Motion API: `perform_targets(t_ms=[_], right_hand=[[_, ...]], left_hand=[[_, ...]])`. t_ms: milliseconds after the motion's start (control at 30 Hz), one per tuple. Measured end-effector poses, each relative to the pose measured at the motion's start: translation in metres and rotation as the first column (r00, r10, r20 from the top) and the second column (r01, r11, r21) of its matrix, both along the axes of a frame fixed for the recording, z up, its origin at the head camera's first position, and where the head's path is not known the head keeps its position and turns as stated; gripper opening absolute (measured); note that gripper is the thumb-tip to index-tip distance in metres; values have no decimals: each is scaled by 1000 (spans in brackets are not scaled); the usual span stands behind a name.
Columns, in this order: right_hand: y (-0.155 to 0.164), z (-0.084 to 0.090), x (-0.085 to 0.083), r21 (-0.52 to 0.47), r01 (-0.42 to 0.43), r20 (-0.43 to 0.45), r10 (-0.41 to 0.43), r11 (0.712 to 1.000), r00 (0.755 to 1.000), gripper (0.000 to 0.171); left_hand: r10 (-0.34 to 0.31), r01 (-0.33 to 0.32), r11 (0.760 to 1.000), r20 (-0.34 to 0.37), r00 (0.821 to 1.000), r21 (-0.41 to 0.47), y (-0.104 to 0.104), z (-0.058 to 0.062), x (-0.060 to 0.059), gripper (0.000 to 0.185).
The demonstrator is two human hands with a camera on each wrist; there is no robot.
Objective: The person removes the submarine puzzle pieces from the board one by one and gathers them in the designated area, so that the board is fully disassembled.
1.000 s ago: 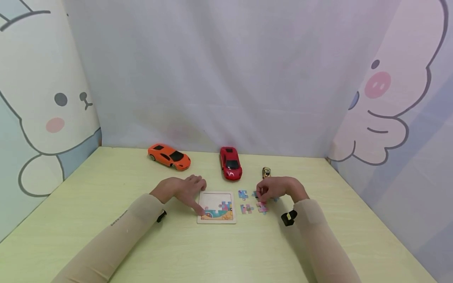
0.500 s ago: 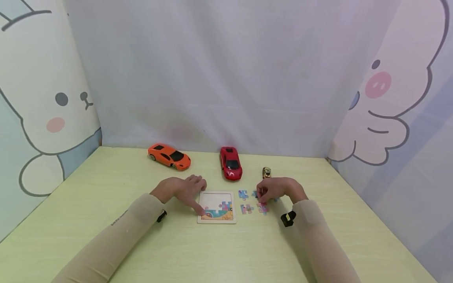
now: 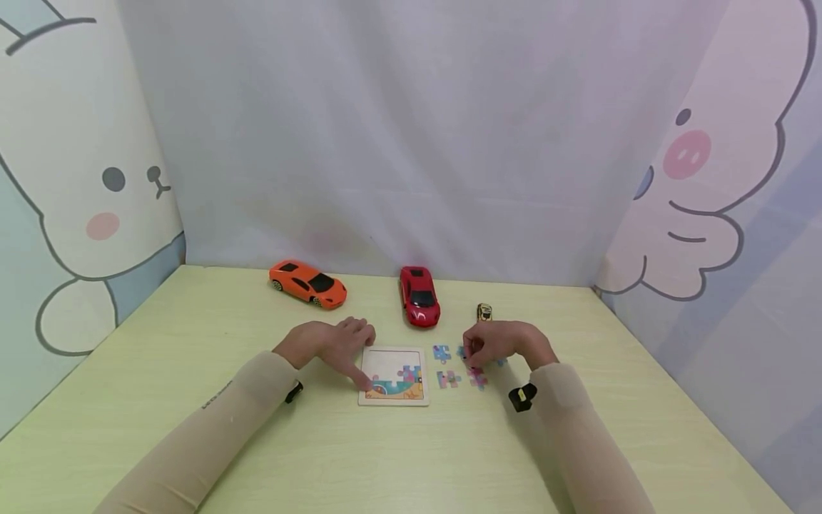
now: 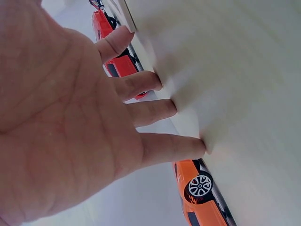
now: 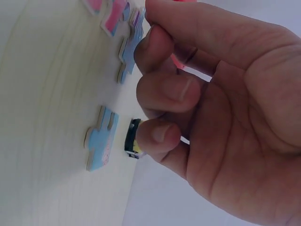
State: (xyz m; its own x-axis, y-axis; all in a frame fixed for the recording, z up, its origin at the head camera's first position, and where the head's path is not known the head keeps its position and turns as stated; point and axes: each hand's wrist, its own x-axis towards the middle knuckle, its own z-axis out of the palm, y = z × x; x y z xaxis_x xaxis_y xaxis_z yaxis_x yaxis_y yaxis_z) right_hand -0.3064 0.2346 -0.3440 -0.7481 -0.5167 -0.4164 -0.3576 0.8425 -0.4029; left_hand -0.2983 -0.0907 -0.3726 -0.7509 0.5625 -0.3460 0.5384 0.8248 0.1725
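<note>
A square puzzle board (image 3: 393, 402) with a pale rim lies mid-table, its lower part filled with picture pieces. My left hand (image 3: 337, 348) spreads over its left side; the thumb rests on the lower left part and the fingers (image 4: 167, 147) stand straight with their tips at the tabletop. To the board's right, my right hand (image 3: 497, 341) is curled, thumb and index tips close together, with no piece showing between them. Under and around it lie loose pieces: a pink one (image 3: 477, 379), another pink one (image 3: 448, 379), a blue one (image 3: 441, 353) and a light blue one (image 5: 101, 141).
Behind the board stand an orange toy car (image 3: 308, 284) and a red toy car (image 3: 420, 297). A small yellow-black toy car (image 3: 484, 312) sits just beyond my right hand. A pale curtain (image 3: 411, 143) closes off the back of the table (image 3: 385, 457).
My right hand has shifted very slightly left over the loose pieces. The left hand, the board and the cars keep their places.
</note>
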Motion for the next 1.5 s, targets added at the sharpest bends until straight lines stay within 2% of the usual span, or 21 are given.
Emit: perform_targets(t_ms=[267,400,600,1000,1267,1500], right_hand=[[-9,-1,2,-61,-33,-24,32,998,999,8],[-14,-1,4,-61,-40,-38,38,997,999,7],[-30,1,10,-52,-81,-91,76,995,993,6],[-54,-1,18,-77,-125,-114,116,989,987,12],[-64,-11,19,-81,-125,-80,119,989,990,13],[-73,-12,23,-99,-89,-2,89,991,996,18]], left_hand=[[-24,24,1000,23,999,9,1,10,7,69],[-31,31,999,14,999,18,0,8,6,70],[-31,31,999,25,999,17,0,12,9,69],[-18,18,1000,24,1000,7,0,12,8,68],[-18,18,1000,21,1000,14,0,11,6,68],[-14,14,1000,21,1000,6,0,12,6,68]])
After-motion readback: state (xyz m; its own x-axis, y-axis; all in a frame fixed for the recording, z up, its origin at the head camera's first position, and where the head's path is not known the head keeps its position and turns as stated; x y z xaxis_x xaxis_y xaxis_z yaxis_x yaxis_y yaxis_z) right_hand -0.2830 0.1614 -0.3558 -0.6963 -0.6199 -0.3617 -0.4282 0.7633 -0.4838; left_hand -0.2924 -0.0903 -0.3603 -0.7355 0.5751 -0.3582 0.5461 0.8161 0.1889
